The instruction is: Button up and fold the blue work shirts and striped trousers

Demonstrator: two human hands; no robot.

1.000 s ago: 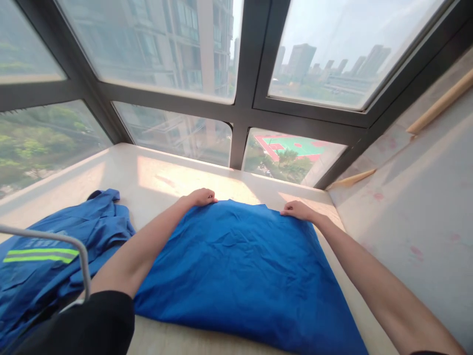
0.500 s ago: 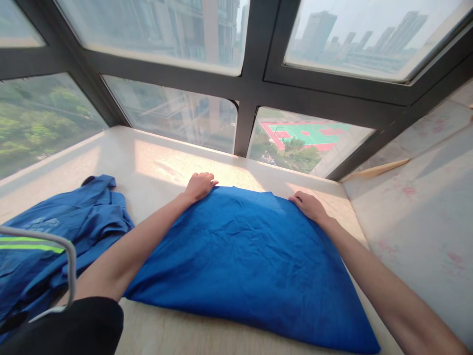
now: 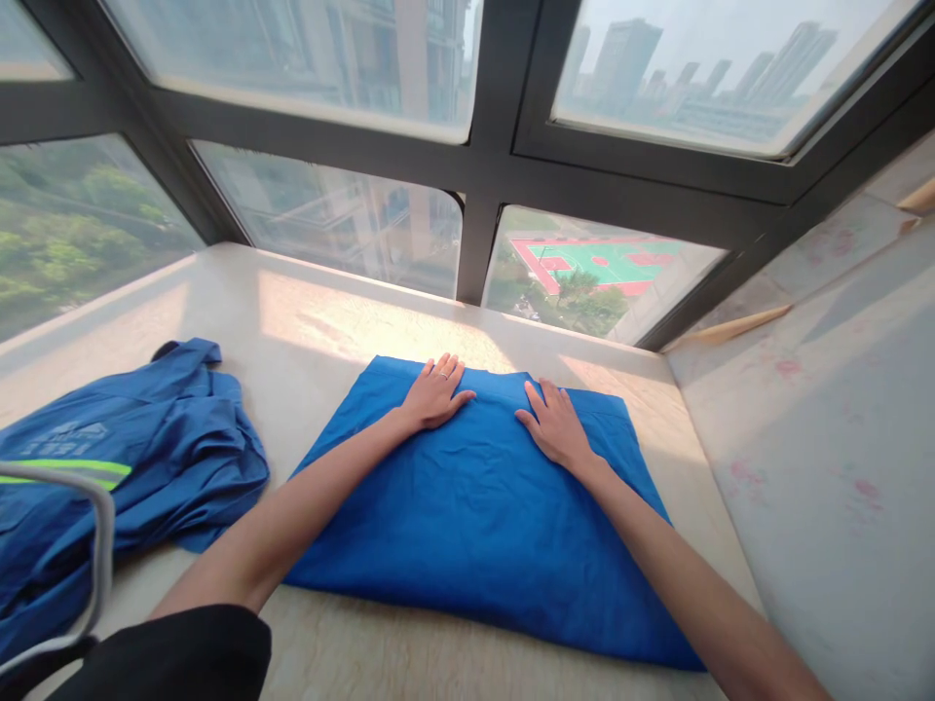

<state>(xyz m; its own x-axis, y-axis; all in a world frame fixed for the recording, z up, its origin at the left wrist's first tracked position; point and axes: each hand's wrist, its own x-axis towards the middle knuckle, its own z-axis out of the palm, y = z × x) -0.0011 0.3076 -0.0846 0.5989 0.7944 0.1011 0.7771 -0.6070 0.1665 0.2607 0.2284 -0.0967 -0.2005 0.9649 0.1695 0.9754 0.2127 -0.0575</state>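
A folded blue cloth garment (image 3: 482,526) lies spread on the pale window sill in front of me, with small wrinkles across its middle. Near its far edge my left hand (image 3: 436,393) rests flat on the fabric, fingers spread and a ring on one finger. To the right, my right hand (image 3: 553,424) also lies palm down on the cloth, its fingers apart. Neither hand grips anything. Which kind of garment it is, I cannot tell.
A crumpled blue work jacket (image 3: 168,438) with a yellow-green and grey stripe lies at the left. A whitish cable (image 3: 104,545) curves in front of it. Dark window frames (image 3: 482,195) bound the stone sill (image 3: 248,302); a flowered wall (image 3: 789,438) stands at right.
Both hands have left the far corners of the blue garment and moved inward onto its top. Their fingers have opened out flat. The view has shifted slightly.
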